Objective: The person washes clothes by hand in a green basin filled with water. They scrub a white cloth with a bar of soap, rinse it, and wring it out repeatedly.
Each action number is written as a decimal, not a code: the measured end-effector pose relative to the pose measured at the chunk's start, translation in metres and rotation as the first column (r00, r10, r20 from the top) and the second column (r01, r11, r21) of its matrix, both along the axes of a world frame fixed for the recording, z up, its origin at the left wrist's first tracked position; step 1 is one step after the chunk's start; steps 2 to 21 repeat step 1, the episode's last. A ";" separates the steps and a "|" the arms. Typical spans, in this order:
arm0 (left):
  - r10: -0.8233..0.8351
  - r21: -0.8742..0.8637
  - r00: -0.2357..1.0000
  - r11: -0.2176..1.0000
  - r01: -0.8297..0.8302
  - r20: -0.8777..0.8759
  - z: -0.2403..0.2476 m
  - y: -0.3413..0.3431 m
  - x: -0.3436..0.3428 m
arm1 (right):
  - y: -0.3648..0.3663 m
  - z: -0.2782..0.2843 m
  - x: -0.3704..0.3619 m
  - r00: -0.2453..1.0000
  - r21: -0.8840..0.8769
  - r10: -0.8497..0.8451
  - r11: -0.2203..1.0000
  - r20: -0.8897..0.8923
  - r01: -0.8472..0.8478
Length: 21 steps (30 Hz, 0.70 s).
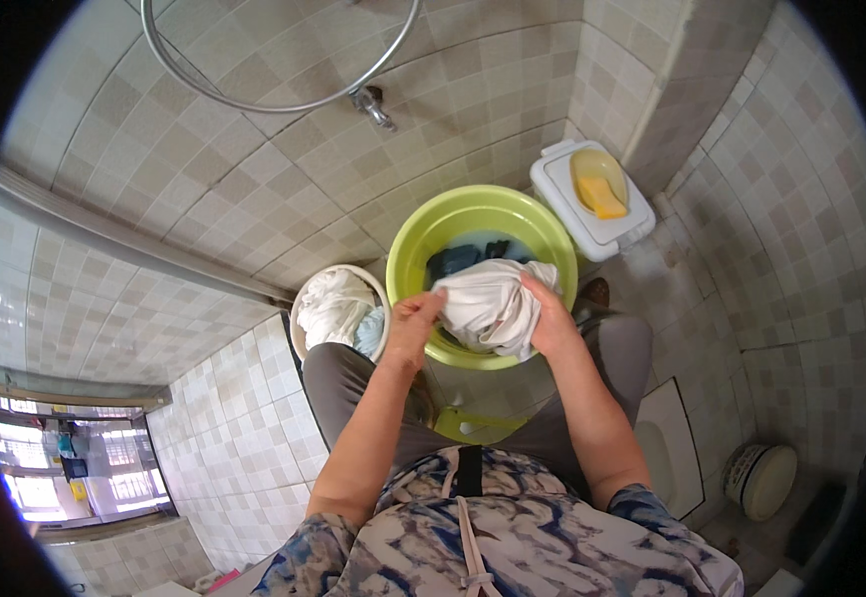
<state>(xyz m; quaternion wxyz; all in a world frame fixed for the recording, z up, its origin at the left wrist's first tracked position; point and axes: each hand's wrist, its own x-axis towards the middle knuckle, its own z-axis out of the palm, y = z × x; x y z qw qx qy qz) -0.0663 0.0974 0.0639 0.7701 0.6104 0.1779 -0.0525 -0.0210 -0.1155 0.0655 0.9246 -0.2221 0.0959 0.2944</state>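
A bunched white cloth garment (493,305) hangs between my two hands over the near part of a yellow-green plastic basin (411,234). My left hand (416,320) pinches its left edge, fingers closed. On the other side my right hand (549,313) grips the right edge, with the thumb on top. Behind the garment, dark clothes (455,261) lie in cloudy water in the basin. What kind of garment the white cloth is, I cannot tell.
Left of the basin stands a white tub (301,340) filled with white and pale blue cloth. A white lidded box (607,231) at the back right carries a yellow soap bar (604,198) in a dish. A tap (373,107) juts from the tiled wall. A squat toilet (667,448) lies right.
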 end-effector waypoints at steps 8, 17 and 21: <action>0.078 -0.091 0.996 0.993 -0.074 0.040 0.009 -0.004 0.002 | -0.003 -0.001 0.000 1.000 -0.003 -0.006 1.000 0.000 0.006; 0.078 -0.091 0.996 0.993 -0.074 0.040 0.009 -0.004 0.002 | -0.003 -0.001 0.000 1.000 -0.003 -0.006 1.000 0.000 0.006; 0.078 -0.091 0.996 0.993 -0.074 0.040 0.009 -0.004 0.002 | -0.003 -0.001 0.000 1.000 -0.003 -0.006 1.000 0.000 0.006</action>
